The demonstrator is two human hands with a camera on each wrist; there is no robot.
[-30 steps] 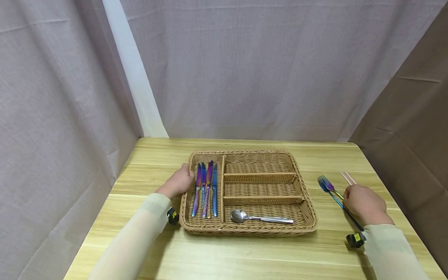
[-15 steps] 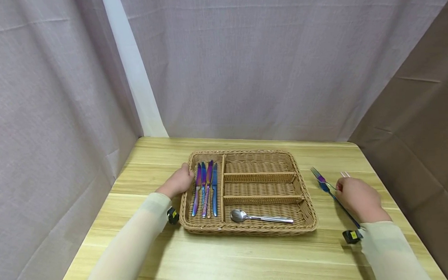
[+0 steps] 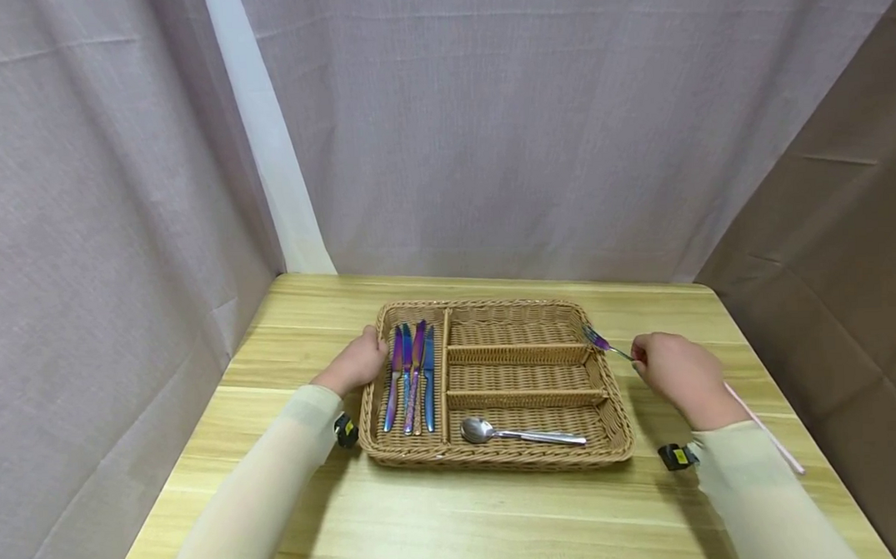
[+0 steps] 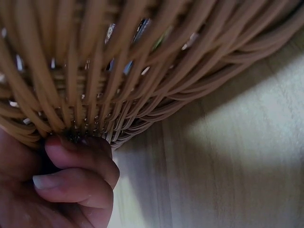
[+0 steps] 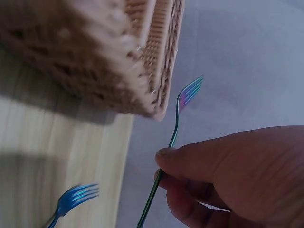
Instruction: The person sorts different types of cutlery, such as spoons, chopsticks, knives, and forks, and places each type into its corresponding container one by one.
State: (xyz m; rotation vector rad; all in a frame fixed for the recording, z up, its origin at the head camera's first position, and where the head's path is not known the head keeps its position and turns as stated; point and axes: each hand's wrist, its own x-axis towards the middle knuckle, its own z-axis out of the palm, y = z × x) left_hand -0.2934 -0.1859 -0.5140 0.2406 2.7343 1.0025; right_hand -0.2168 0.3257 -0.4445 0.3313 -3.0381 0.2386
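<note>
Right hand [image 3: 681, 378] pinches a rainbow-sheened fork [image 3: 600, 342] between thumb and fingers, tines toward the hand's ten o'clock, crossing the wicker tray [image 3: 501, 459] edge near two o'clock in head view. Left hand [image 3: 360, 362], fingers curled, grips the tray's nine o'clock side.

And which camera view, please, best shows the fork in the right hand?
The right wrist view: the held fork appears close up, its tines distinct, pinched by the right hand. The head view shows it small, partly hidden by that hand; the left wrist view doesn't show it.
</note>
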